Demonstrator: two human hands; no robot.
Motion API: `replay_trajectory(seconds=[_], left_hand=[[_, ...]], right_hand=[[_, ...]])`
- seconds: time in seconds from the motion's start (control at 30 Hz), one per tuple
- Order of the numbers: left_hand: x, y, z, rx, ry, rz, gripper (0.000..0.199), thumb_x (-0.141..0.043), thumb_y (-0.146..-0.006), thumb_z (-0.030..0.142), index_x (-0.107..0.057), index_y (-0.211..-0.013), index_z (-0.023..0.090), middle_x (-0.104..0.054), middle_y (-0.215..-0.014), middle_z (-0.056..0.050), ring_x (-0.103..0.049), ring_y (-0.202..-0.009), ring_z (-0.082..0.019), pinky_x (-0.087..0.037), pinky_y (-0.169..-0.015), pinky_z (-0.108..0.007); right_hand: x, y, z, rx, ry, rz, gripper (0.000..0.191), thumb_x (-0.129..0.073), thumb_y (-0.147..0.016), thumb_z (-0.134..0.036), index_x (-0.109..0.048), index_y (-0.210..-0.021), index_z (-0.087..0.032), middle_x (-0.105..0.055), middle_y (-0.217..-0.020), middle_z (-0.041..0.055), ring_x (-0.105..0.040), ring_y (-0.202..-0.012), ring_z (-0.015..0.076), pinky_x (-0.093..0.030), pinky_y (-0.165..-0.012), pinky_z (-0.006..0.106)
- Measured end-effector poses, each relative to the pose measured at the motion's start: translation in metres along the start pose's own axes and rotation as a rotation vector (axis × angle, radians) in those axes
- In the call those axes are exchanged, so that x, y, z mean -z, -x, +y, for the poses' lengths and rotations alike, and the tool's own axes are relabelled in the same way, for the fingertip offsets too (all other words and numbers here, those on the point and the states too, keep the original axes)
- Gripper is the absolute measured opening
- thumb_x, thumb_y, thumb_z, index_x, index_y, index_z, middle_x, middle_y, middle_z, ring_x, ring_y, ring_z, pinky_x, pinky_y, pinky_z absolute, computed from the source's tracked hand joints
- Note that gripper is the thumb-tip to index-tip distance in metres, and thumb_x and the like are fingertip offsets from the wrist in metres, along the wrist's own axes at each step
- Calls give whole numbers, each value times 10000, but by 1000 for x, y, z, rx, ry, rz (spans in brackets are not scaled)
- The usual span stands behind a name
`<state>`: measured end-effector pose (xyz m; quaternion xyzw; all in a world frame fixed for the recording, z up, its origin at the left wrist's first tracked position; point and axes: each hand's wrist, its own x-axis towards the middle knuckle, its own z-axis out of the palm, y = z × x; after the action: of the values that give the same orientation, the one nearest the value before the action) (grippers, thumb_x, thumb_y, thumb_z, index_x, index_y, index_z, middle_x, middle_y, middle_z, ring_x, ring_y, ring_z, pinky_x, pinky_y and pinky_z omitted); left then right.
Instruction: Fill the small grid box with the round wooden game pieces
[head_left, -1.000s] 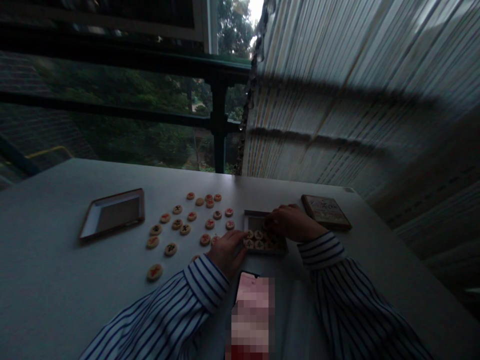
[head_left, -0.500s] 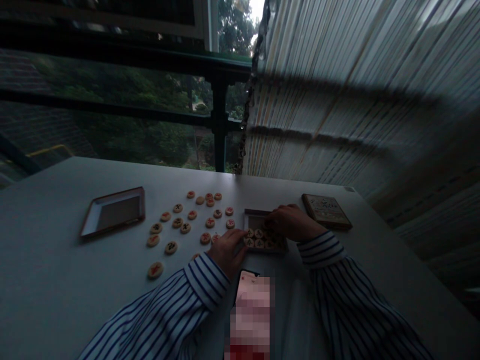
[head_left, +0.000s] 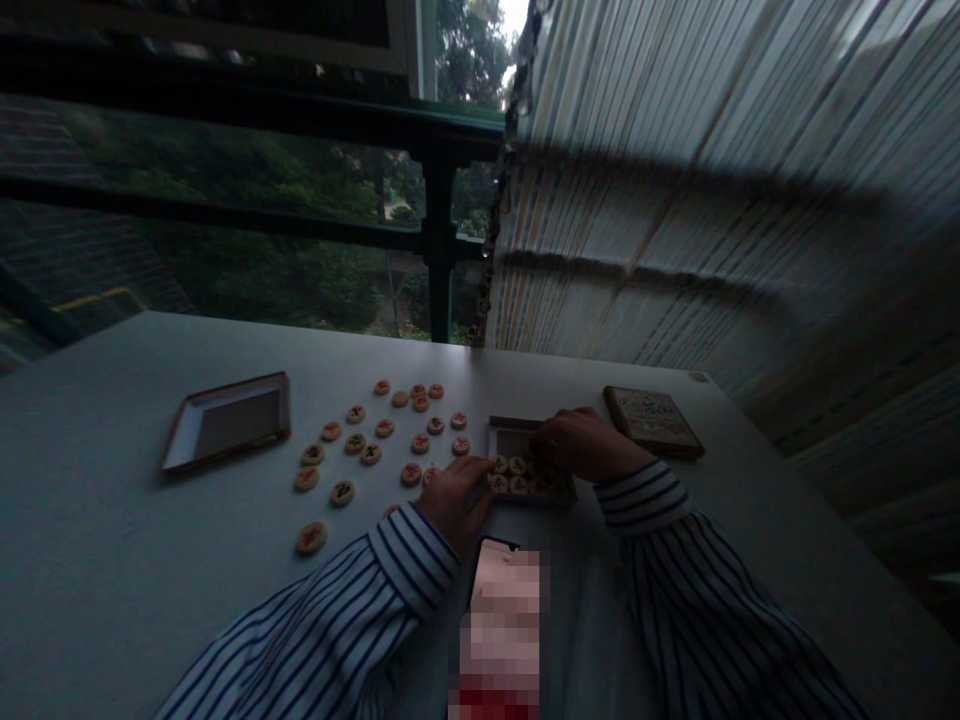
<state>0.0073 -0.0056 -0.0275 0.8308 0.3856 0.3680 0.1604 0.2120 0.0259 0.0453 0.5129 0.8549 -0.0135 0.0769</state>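
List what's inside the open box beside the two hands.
The open box holds round pieces with dark characters towards its near left; bare floor shows beyond them. The right hand covers part, so anything beneath cannot be seen.

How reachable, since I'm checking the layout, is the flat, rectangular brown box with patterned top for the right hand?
Probably yes: the brown box lies close to the right hand, nothing visible between them, though that hand is over a shallow rectangular tray.

On the tabletop point(head_left: 112, 550) I watch remotely, a tray point(head_left: 512, 443) holds game pieces point(head_left: 517, 484); loose pieces point(head_left: 370, 454) lie at its nine o'clock, a phone point(head_left: 489, 572) at six, a box point(head_left: 652, 420) at two.
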Motion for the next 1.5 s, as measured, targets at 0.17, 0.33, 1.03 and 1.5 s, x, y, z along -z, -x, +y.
replay_trajectory(seconds=[0.17,0.33,1.03,1.5], left_hand=[[1,0,1,-4,11,11,280,-511,-684,123,-561,-960,125,-625,-918,-111,-591,-868,-206,-503,-757,-350],[1,0,1,-17,0,0,268,-515,-693,130,-555,-959,126,-626,-912,-106,-589,-868,-198,-504,-750,-334],[0,0,0,-38,1,13,278,-511,-690,121,-558,-963,105,-629,-898,-120,-594,-852,-206,-510,-739,-342],[0,2,-5,-62,-21,-1,284,-518,-709,152,-541,-992,135,-619,-932,-105,-586,-878,-198,-505,-756,-334]], right_hand=[[-2,0,1,10,-14,-1,250,-434,-783,-257,-637,-925,-290,-660,-913,31,-561,-897,192,-312,-777,333],[0,0,0,-5,-16,-12,261,-444,-767,-238,-636,-935,-293,-658,-917,34,-556,-915,191,-303,-786,329],[11,6,2,-40,11,10,241,-426,-803,-282,-655,-844,-216,-662,-872,65,-566,-900,191,-314,-809,336],[10,6,4,-39,1,13,217,-461,-767,-248,-653,-864,-219,-666,-861,62,-574,-880,189,-319,-800,333]])
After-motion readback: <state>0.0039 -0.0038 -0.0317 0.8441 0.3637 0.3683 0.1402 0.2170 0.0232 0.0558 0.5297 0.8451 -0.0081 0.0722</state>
